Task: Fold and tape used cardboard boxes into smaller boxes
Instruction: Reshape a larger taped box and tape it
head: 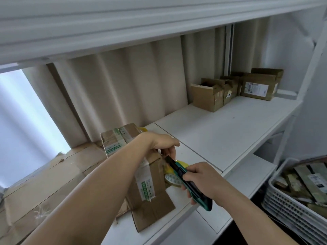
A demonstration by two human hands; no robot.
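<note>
A flattened brown cardboard box (150, 175), creased and striped with worn white-and-green printed tape, stands tilted on the white counter (221, 131), its loose flap spread flat toward the front edge. The left hand (159, 141) reaches over the box's upper edge, its grip closed on the cardboard with fingers curled down the far side. The right hand (198, 177) has its grip wrapped round a teal-and-black utility knife (187, 181), whose dark blade end points up toward the left fingers at the box's edge. Just behind the knife lie a yellow tape dispenser (178, 164) and a roll of printed packing tape (172, 179), partly hidden. Flat, scuffed cardboard sheets (53, 175) lie at left beside pleated beige curtains (123, 89). Several small brown boxes (235, 89) sit well apart at the counter's far end. A white slotted plastic basket (290, 206) of cardboard strips stands at lower right.
</note>
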